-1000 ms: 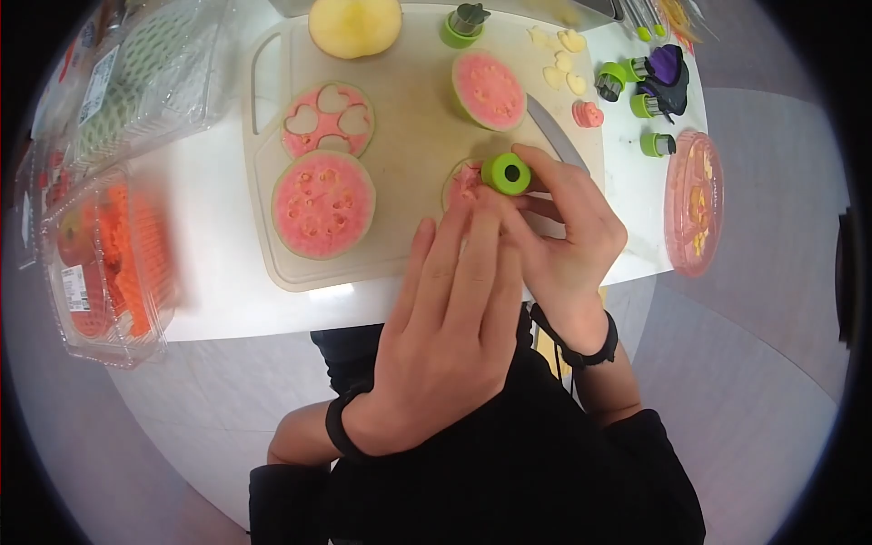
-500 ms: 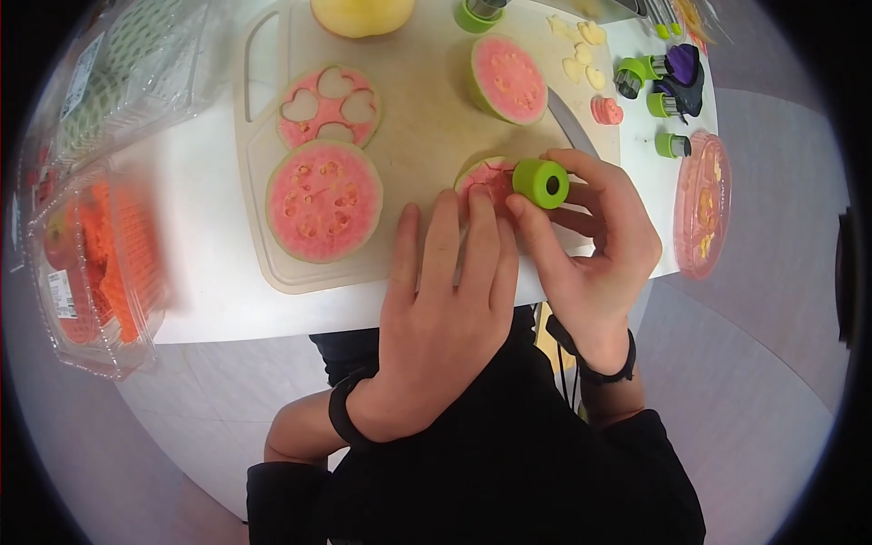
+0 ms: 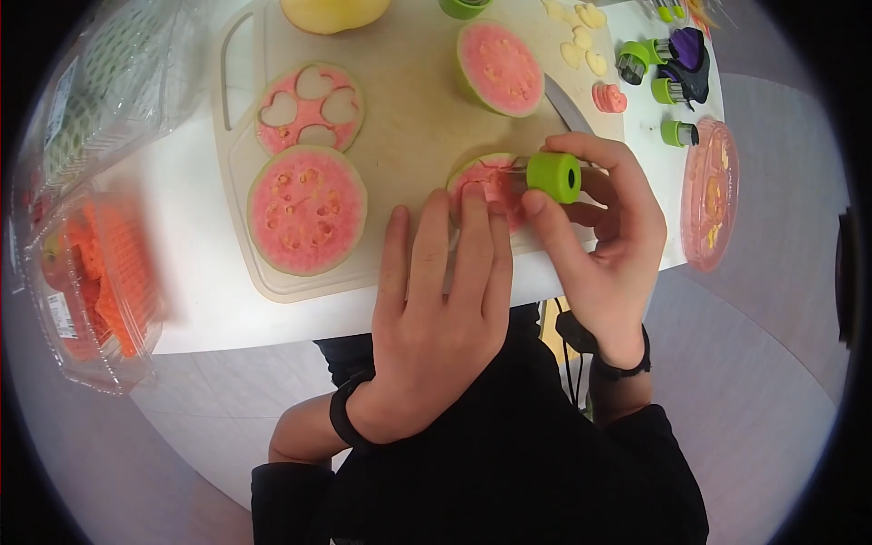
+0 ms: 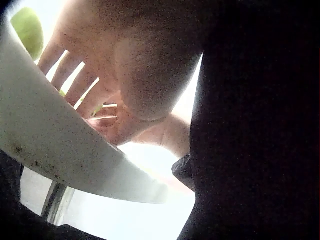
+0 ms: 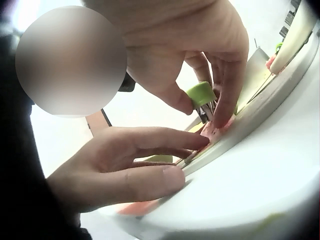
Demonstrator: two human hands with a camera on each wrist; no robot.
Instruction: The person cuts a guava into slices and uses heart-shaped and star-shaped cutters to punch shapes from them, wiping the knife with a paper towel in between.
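Observation:
My right hand (image 3: 609, 236) pinches a green-capped metal cutter (image 3: 554, 177) between thumb and fingers, tilted so its cap leans right. In the right wrist view, the cutter's metal blade (image 5: 206, 112) stands right at the flesh of a pink guava slice (image 5: 212, 132). My left hand (image 3: 440, 336) lies palm down, its straight, spread fingers resting on the near left part of that guava slice (image 3: 495, 173) and partly hiding it. Cracks and cut marks run through the slice. The left wrist view shows mostly the left palm (image 4: 135, 65) over the board's edge.
On the cutting board (image 3: 400, 118) lie a guava half (image 3: 501, 68), a whole round slice (image 3: 307, 211), a slice with heart holes (image 3: 312, 107) and a knife (image 3: 568, 113). Other green cutters (image 3: 668, 91) and a pink lidded container (image 3: 711, 195) stand right; clear plastic boxes (image 3: 100, 282) left.
The cutter has shifted right and tipped over, showing metal between cap and slice. My left fingers have spread apart on the slice. The head view has shifted slightly.

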